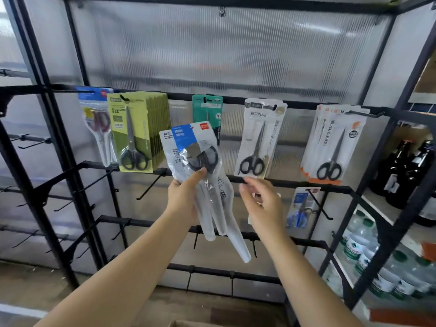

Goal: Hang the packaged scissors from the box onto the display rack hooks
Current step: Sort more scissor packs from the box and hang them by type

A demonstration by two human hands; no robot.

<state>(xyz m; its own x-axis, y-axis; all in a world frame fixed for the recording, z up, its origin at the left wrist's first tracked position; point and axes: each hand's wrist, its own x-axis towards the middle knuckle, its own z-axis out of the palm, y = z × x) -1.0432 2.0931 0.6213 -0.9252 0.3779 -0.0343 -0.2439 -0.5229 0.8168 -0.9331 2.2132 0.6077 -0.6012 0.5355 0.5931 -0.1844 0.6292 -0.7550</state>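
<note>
My left hand [182, 197] grips a small stack of clear-bagged scissors [200, 161] with blue header cards and black handles, held up in front of the black display rack [295, 185]. My right hand [262, 204] hovers just to the right of the packs, fingers loosely curled, holding nothing. On the top rail hang a blue-header pack [96, 123], a thick row of green carded scissors [134, 135], a teal pack [207, 109], a white pack [259, 138] and white-orange packs [332, 145]. One blue pack [300, 208] hangs on the second rail.
Bare black hooks [151, 186] stick out from the lower rails at left and centre. Dark glass bottles [405, 166] and several water bottles [368, 251] fill the shelves at right. A cardboard edge [188, 324] shows at the bottom.
</note>
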